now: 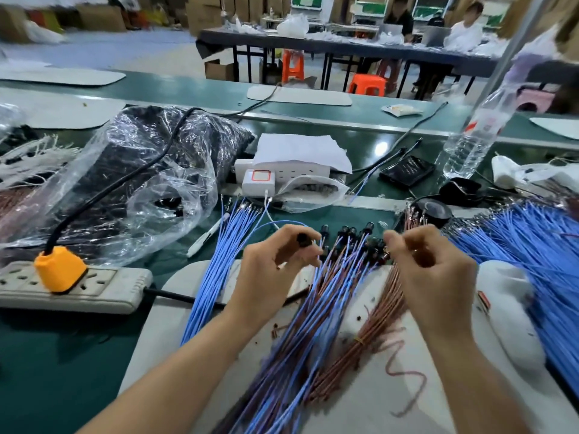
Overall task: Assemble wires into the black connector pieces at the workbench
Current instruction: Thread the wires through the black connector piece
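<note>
My left hand (275,274) is raised over the white mat (175,308) and pinches a small black connector piece (304,240) between thumb and fingers; a blue wire arcs from it. My right hand (429,270) is closed beside it, pinching the end of a brown wire (415,252). Between and below the hands lies a bundle of blue and brown wires ending in black connectors (347,233). A loose blue wire bundle (216,261) lies to the left, and a tied brown wire bundle (372,324) under my right wrist.
A grey power strip with an orange plug (59,270) sits at the left, behind it a clear plastic bag of black parts (141,170). A large heap of blue wires (539,245) fills the right. A water bottle (473,136), a phone (407,170) and a white box (258,181) stand behind.
</note>
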The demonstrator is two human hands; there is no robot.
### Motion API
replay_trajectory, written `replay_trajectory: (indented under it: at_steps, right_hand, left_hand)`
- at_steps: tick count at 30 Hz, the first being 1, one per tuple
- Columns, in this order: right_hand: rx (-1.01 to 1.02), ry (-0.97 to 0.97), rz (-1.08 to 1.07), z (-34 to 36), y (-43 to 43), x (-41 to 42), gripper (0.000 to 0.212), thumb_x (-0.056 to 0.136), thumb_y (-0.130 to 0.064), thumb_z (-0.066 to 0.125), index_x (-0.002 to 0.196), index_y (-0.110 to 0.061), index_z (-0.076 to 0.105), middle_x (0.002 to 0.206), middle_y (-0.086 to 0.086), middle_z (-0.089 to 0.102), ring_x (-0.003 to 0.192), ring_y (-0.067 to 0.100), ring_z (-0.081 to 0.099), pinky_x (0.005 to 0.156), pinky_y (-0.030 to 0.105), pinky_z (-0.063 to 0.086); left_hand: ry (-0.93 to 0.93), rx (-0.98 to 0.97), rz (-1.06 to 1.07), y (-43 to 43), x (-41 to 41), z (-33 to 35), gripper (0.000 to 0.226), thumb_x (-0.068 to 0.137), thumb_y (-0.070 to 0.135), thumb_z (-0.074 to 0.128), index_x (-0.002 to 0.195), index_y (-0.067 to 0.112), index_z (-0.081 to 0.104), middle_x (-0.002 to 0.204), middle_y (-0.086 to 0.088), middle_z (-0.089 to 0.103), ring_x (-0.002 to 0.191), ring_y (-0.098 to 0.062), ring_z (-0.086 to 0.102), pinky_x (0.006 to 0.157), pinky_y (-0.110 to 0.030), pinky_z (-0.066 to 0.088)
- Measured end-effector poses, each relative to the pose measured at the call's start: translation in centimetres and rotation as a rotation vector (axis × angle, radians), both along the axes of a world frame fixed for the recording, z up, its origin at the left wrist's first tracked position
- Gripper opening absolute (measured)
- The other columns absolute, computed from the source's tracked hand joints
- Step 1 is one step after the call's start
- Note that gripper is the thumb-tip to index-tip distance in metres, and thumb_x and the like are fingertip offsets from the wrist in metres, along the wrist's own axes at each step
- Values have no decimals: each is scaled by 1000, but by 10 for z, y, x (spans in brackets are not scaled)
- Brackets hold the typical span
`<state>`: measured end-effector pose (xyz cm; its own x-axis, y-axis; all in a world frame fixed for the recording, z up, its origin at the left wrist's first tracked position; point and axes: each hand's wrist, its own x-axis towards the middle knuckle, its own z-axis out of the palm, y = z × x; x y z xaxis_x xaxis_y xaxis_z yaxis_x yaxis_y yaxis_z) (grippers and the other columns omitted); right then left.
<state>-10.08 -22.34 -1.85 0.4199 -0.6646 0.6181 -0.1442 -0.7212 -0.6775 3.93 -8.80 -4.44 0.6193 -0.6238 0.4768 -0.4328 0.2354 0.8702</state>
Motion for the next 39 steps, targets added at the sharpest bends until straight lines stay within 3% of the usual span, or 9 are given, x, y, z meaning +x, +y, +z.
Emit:
replay_trajectory:
  at_steps: [3, 5, 12, 16, 19, 23, 30, 33, 39]
  right_hand:
    - [228, 579, -255, -5, -31, -15, 33, 81, -44, 70, 65, -19, 57, 67, -2, 64, 63, 7, 57, 60, 26, 42]
    - [349, 738, -291, -11, -38, -17, 36, 80, -49, 70, 67, -17, 61, 70, -1, 64, 72, 23, 59, 64, 31, 42]
    - [596, 527, -218, -13, -43, -18, 20, 74, -28, 74, 56, -18, 71, 53, -1, 67, 64, 23, 65, 69, 41, 57]
    - [874, 149, -6, -8, -40, -15, 29, 79, -13, 69, 50, -17, 70, 46, -2, 58, 39, 9, 43, 38, 19, 36]
    - [1047, -157, 296, 2, -30, -11, 29, 81, -7, 66, 54, -20, 69, 53, -2, 55, 38, 5, 40, 35, 13, 33]
    - [1011, -360, 478, 7, -16, -4, 19, 85, -7, 59, 69, -17, 56, 69, 10, 65, 34, 11, 40, 34, 13, 30]
    - [894, -839, 240, 18, -31, -20, 18, 99, -15, 45, 85, -15, 56, 60, 0, 67, 46, 11, 55, 45, 17, 44]
    - [816, -740, 166, 10, -28, -12, 21, 99, -8, 46, 90, -14, 64, 66, -1, 71, 50, 8, 58, 49, 17, 48]
    - [802, -148, 269, -13, -3, 13, 14, 95, -6, 55, 89, -11, 66, 82, 6, 73, 42, 10, 57, 36, 15, 35]
  left_hand:
    - [57, -7, -8, 2, -1, 1, 28, 80, 40, 63, 100, 20, 65, 83, 0, 71, 73, -15, 69, 73, -24, 54]
    - [44, 25, -19, 3, -2, 1, 24, 80, 38, 63, 99, 23, 65, 82, -3, 70, 72, -17, 69, 74, -27, 56]
    - [-60, 121, -62, 5, -9, 4, 16, 82, 32, 61, 97, 27, 63, 81, -1, 71, 71, -13, 69, 75, -28, 56]
    - [-145, 127, -27, 5, -10, 5, 19, 83, 35, 62, 100, 27, 65, 85, 1, 72, 81, -17, 66, 78, -28, 53]
    - [-176, 120, -49, 6, -13, 7, 20, 85, 34, 61, 102, 25, 65, 89, 1, 72, 89, -18, 66, 84, -30, 52]
    - [-206, 83, -121, 6, -19, 9, 19, 89, 27, 60, 104, 16, 65, 88, 4, 74, 87, -11, 69, 83, -24, 52]
    - [-230, 114, -150, 5, -23, 8, 20, 88, 25, 61, 99, 9, 68, 87, -1, 72, 83, -20, 68, 77, -45, 53]
    - [-245, 130, -162, 4, -25, 7, 15, 87, 20, 63, 98, 11, 68, 87, -3, 72, 83, -22, 67, 77, -44, 53]
    - [-333, 171, -231, 5, -26, 10, 12, 86, 14, 65, 94, 7, 72, 89, 6, 70, 86, -8, 64, 79, -18, 45]
